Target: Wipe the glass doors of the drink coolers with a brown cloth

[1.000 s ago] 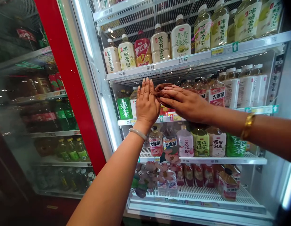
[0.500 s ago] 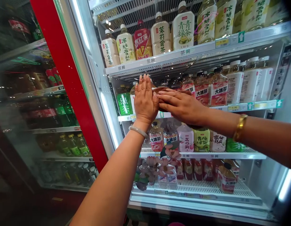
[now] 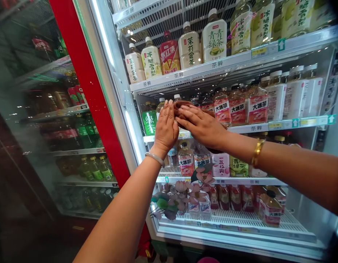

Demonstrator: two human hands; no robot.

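My left hand [image 3: 165, 128] lies with its fingers stretched upward, its palm toward the glass front of a drinks fridge. A pale bangle [image 3: 155, 159] circles that wrist. Close beside it, my right hand [image 3: 200, 126] presses a brown cloth [image 3: 184, 105] against the glass, fingers extended over it. Part of the cloth is hidden under the palm. On the right wrist sits a gold bracelet [image 3: 257, 151]. A pink flower decal [image 3: 196, 193] shows on the glass below my hands.
Behind the glass, shelves [image 3: 231, 62] hold rows of bottled tea, such as a green-labelled bottle [image 3: 149, 122] left of my hands. A red upright frame [image 3: 84, 84] separates this fridge from another at the left. A fallen-looking bottle [image 3: 270, 210] tilts on the bottom shelf.
Both hands have moved left and slightly down across the glass, with the cloth under the right one. More of the cloth shows above the right fingers. The view has shifted a little.
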